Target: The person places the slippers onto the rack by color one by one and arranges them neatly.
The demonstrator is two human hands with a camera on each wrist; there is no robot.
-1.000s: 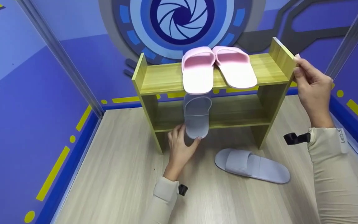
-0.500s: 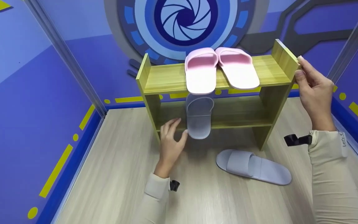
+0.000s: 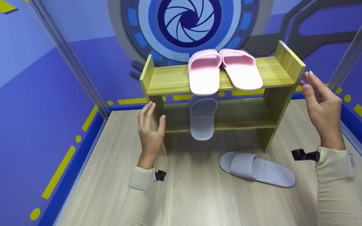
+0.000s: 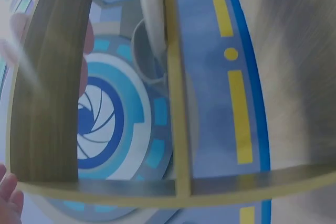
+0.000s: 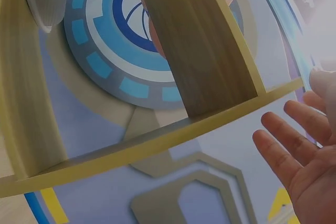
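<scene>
A wooden shoe rack (image 3: 168,78) stands against the back wall. Two pink slippers, a left one (image 3: 204,82) and a right one (image 3: 245,77), sit side by side on its top shelf. One grey slipper (image 3: 202,127) rests on the middle shelf, its heel past the front edge. The matching grey slipper (image 3: 275,172) lies on the floor before the rack. My left hand (image 3: 149,135), fingers spread and holding nothing, is in front of the rack's left side panel; whether it touches cannot be told. Beside the right panel is my right hand (image 3: 324,110), loosely extended and holding nothing.
Pale wood-look floor (image 3: 193,194) lies in front of the rack. Blue printed walls (image 3: 17,125) enclose the space at the left, back and right. Metal posts (image 3: 71,62) mark the corners. Black straps hang at both sleeve cuffs.
My left hand has let go of the grey slipper on the middle shelf and moved left and up. My right hand has come off the rack's right panel and dropped slightly.
</scene>
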